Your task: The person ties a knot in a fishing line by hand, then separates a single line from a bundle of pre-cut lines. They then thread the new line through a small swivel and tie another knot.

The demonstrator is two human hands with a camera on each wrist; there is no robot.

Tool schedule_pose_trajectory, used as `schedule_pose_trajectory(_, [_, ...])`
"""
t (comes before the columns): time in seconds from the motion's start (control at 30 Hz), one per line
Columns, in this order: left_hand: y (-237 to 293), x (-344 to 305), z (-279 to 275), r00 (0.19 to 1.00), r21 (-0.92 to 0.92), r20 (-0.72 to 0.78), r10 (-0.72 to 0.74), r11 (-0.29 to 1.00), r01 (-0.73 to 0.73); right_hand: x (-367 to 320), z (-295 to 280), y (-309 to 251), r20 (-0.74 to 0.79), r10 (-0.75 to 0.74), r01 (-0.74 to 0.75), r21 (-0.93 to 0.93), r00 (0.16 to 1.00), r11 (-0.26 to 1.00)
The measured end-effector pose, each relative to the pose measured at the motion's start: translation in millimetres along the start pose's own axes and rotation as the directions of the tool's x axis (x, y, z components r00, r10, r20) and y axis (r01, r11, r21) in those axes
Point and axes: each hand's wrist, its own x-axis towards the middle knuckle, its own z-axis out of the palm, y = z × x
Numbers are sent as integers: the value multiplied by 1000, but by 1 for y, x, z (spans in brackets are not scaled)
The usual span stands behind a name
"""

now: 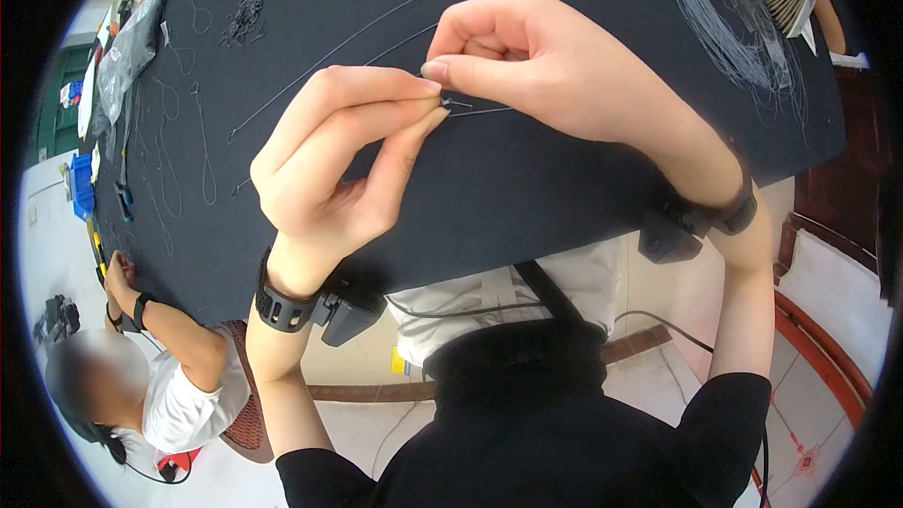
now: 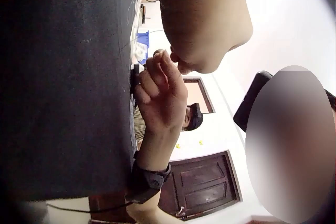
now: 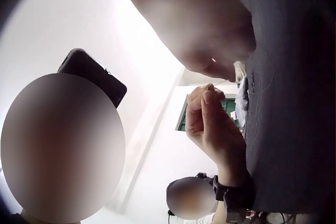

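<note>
My left hand pinches a thin dark cord between thumb and fingertips, above the black table. Close by on the right, my right hand has its thumb and index fingertip together and the other fingers curled; its thumb tip is beside the left fingertips. A strand appears to run into its pinch in the right wrist view, where the left hand holds a tiny piece at its fingertips. The left wrist view has the right hand near the left one.
Long thin cords lie behind the hands. A coil of grey cord is at the back right, a dark cord pile at the back left. Cord loops and a plastic bag lie left. Another person sits at the left edge.
</note>
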Motion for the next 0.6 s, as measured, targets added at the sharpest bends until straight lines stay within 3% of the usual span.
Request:
schedule_pose_trajectory(0.3, [-2,-1,-2,996,40,-85,-42,998,46,-5,-1,-8,114,14,-4,-88,993,996])
schedule_pose_trajectory(0.6, [-2,-2,-2,990,54,-127,-57,996,64,-11,0,-17,145,-10,16,-41,989,999])
